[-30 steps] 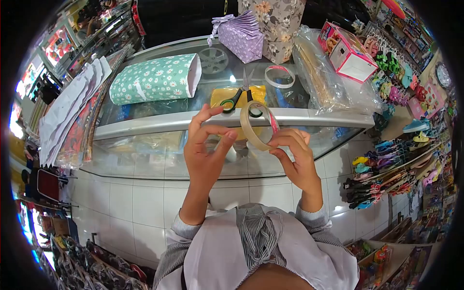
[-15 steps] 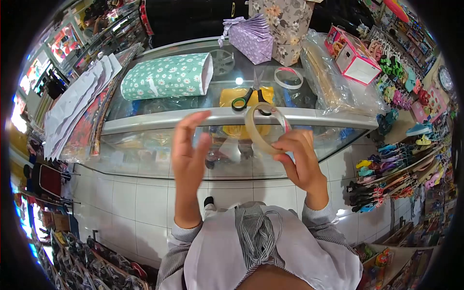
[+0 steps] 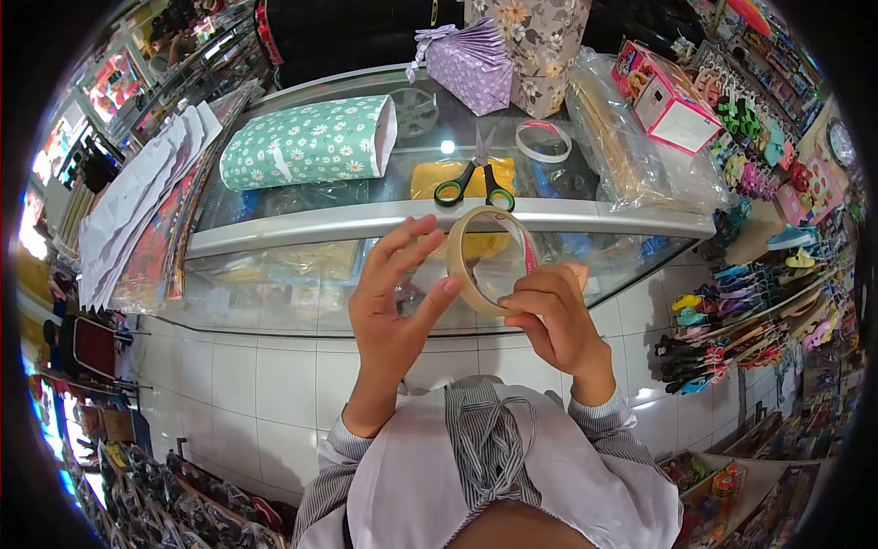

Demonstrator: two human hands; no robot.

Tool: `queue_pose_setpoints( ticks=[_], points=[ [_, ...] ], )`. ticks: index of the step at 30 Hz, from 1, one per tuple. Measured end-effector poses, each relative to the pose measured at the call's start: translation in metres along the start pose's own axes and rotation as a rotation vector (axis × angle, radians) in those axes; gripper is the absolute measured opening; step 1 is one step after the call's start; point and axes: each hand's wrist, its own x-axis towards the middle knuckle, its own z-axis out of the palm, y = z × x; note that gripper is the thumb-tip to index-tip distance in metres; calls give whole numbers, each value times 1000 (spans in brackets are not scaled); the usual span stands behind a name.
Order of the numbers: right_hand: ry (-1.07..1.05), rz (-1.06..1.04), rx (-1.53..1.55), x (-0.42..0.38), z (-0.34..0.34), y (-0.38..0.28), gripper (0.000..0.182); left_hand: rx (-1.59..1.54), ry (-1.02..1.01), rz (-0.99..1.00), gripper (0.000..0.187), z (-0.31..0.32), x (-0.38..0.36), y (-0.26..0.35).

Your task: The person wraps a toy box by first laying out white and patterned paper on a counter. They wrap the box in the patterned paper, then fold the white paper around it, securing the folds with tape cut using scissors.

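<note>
A roll of clear tape hangs in the air in front of the counter edge, its ring facing me. My right hand pinches it at the lower right rim between thumb and fingers. To its left is my left hand, fingers apart and holding nothing, with the thumb tip close to the roll's left side. Just beyond the roll, scissors with black and green handles lie part-open on a yellow packet. Further left on the glass rests a green daisy-patterned paper tube, open at its right end.
On the glass counter stand a purple pleated gift bag and a floral box. A second tape roll, plastic-wrapped stock and a pink box are at right. Paper sheets lie at left.
My left hand has moved right and closer to the tape roll. The roll, in my right hand, has shifted slightly left and down and turned to face me more.
</note>
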Motion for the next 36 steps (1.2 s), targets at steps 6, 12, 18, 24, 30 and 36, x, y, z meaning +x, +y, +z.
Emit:
queue_pose_setpoints(
  ticks=[6, 12, 18, 24, 30, 36],
  points=[
    [-24, -5, 3, -1, -1, 2, 38, 23, 45, -19, 18, -1, 0, -7],
    [-46, 0, -7, -3, 2, 6, 38, 165, 54, -10, 5, 2, 5, -17],
    [-83, -12, -57, -1, 8, 7, 35, 535, 84, 66, 11, 9, 7, -25],
    [-94, -28, -66, 4, 10, 11, 33, 451, 79, 15, 14, 5, 11, -29],
    [-96, -41, -111, 10, 10, 12, 33, 140, 60, -186, 7, -2, 14, -27],
    [-30, 31, -381, 30, 9, 28, 34, 188, -45, 42, 6, -28, 25, -15]
  ],
)
